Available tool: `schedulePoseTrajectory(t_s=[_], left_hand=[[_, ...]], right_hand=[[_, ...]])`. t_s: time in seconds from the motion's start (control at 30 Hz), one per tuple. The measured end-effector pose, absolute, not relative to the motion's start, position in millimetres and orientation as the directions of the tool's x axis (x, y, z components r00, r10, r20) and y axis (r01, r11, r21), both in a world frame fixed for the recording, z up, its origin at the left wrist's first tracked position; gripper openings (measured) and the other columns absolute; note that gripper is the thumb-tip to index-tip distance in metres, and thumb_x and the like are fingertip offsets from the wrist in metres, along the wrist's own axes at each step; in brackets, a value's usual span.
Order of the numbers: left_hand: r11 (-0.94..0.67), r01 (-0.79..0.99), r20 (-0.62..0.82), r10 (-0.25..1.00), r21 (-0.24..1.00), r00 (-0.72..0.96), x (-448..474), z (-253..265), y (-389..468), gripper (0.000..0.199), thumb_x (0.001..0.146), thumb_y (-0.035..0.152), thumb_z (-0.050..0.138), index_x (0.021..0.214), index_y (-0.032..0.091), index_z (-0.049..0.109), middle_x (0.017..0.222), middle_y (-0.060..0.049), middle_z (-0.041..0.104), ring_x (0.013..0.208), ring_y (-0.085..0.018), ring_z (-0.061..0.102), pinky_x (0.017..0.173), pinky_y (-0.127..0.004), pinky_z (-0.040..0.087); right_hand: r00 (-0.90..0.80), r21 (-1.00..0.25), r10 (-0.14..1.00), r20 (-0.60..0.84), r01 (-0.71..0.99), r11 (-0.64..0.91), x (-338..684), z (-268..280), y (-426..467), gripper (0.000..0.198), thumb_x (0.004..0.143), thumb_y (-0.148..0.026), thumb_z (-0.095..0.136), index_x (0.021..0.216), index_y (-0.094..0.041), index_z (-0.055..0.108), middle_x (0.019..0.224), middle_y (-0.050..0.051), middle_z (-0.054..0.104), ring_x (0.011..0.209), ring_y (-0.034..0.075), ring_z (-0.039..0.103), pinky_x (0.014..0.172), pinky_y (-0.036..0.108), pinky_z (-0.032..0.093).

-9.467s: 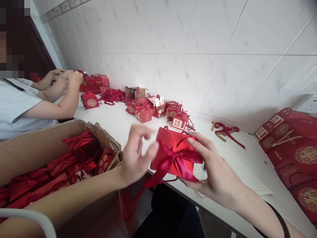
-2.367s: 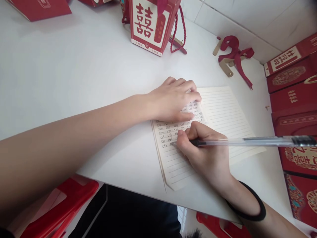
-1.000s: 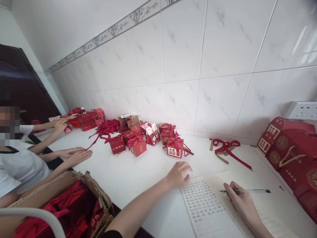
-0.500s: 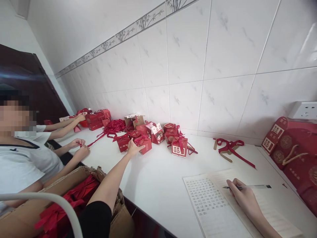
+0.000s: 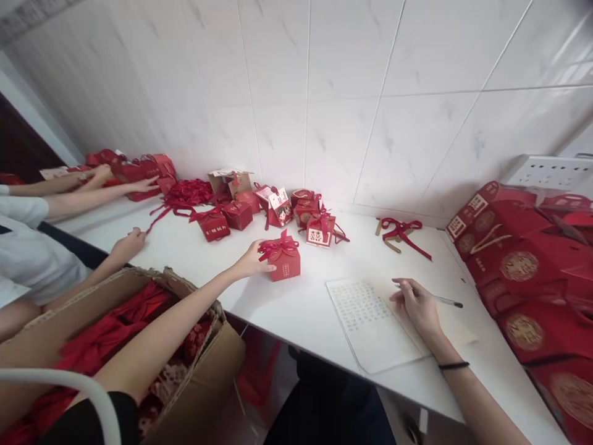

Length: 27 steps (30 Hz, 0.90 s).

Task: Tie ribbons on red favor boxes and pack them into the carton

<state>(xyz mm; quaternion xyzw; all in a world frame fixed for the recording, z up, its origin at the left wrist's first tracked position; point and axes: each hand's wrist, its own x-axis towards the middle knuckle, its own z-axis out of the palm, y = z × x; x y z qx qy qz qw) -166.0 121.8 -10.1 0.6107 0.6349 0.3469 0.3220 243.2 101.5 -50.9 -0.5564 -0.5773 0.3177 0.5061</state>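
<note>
My left hand [image 5: 252, 261] grips a small red gift box [image 5: 288, 264] by its left side. A dark red ribbon bow tops that box, which is at the table's middle. My right hand [image 5: 419, 307] has a pen [image 5: 447, 301] between its fingers and rests on the right page of an open notebook [image 5: 370, 315]. Rows of handwriting fill part of the left page. Behind the held box stand a box with a white character panel [image 5: 319, 237] and a box with cartoon figures [image 5: 280, 213].
More red boxes [image 5: 214, 227] and a ribbon pile [image 5: 189, 193] lie further left, by co-workers' hands [image 5: 130, 244]. A cardboard carton [image 5: 222, 352] of red items is at lower left. Loose ribbon [image 5: 403, 228] lies at the wall; large red gift bags [image 5: 519, 266] stand at right.
My left hand has drawn the gift box away from the other boxes, toward me and right. My right hand still holds the pen over the notebook. The view has turned down and right.
</note>
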Motion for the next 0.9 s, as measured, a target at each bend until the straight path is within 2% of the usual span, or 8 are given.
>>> schedulePoseTrajectory(t_s=[0.1,0.2,0.27,0.47,0.53,0.63,0.73,0.9], left_hand=[[-0.07,0.562,-0.069,0.973,0.824,0.222,-132,-5,85,0.098,0.05,0.038,0.08,0.132,0.019,0.03,0.135,-0.014,0.039,0.124,-0.028,0.041,0.104,-0.044,0.034],[-0.166,0.601,-0.115,0.909,0.782,0.4,-102,4,62,0.1,0.052,0.044,0.078,0.134,0.02,0.028,0.138,-0.015,0.035,0.127,-0.031,0.037,0.104,-0.046,0.033],[-0.193,0.622,-0.134,0.888,0.758,0.44,-89,9,55,0.102,0.052,0.046,0.077,0.136,0.02,0.026,0.14,-0.015,0.031,0.128,-0.032,0.035,0.104,-0.045,0.033],[-0.067,0.551,-0.214,0.878,0.832,0.428,-86,11,53,0.115,0.055,0.057,0.072,0.143,0.018,0.009,0.149,-0.019,0.013,0.136,-0.032,0.022,0.105,-0.041,0.03],[0.027,0.534,-0.254,0.898,0.845,0.358,-93,8,53,0.093,0.065,0.066,0.058,0.138,0.017,0.026,0.144,-0.018,0.029,0.131,-0.031,0.032,0.098,-0.039,0.037],[0.08,0.567,-0.318,0.887,0.82,0.335,-100,4,55,0.067,0.071,0.073,0.044,0.1,0.014,0.057,0.109,-0.013,0.06,0.103,-0.028,0.055,0.081,-0.036,0.045],[0.044,0.5,-0.29,0.856,0.865,0.427,-100,2,55,0.058,0.072,0.069,0.047,0.08,0.014,0.059,0.086,-0.007,0.063,0.082,-0.021,0.058,0.071,-0.033,0.045],[0.02,0.425,-0.246,0.841,0.905,0.482,-94,3,54,0.046,0.072,0.058,0.056,0.082,0.013,0.06,0.083,-0.006,0.063,0.081,-0.02,0.058,0.076,-0.032,0.043]], right_hand=[[0.13,-0.932,0.946,0.298,0.253,0.259,219,-36,84,0.049,0.082,-0.065,0.046,0.078,-0.016,0.056,0.057,0.007,0.06,0.046,0.018,0.054,0.038,0.024,0.04],[0.063,-0.927,0.949,0.309,0.243,0.285,184,-25,65,0.044,0.081,-0.062,0.052,0.083,-0.018,0.056,0.079,0.009,0.065,0.07,0.023,0.062,0.057,0.032,0.052],[-0.007,-0.92,0.948,0.32,0.236,0.312,161,-20,57,0.042,0.075,-0.059,0.062,0.086,-0.019,0.056,0.088,0.008,0.065,0.081,0.024,0.062,0.071,0.036,0.052],[-0.065,-0.916,0.937,0.343,0.196,0.349,132,-7,57,0.042,0.073,-0.055,0.065,0.089,-0.021,0.047,0.092,0.007,0.064,0.088,0.025,0.061,0.075,0.036,0.049],[-0.057,-0.917,0.938,0.343,0.198,0.347,131,-4,61,0.041,0.073,-0.054,0.065,0.089,-0.021,0.047,0.091,0.007,0.064,0.088,0.024,0.06,0.077,0.037,0.047],[-0.088,-0.924,0.942,0.324,0.185,0.335,128,-2,65,0.039,0.071,-0.051,0.067,0.086,-0.021,0.049,0.086,0.005,0.062,0.081,0.022,0.059,0.075,0.035,0.046],[-0.079,-0.935,0.95,0.303,0.17,0.312,124,-4,66,0.035,0.068,-0.048,0.068,0.078,-0.02,0.049,0.075,0.001,0.056,0.071,0.019,0.056,0.069,0.032,0.045],[0.065,-0.955,0.965,0.254,0.174,0.24,121,-10,58,0.034,0.068,-0.046,0.066,0.082,-0.019,0.05,0.065,-0.004,0.047,0.058,0.015,0.048,0.057,0.027,0.039]])
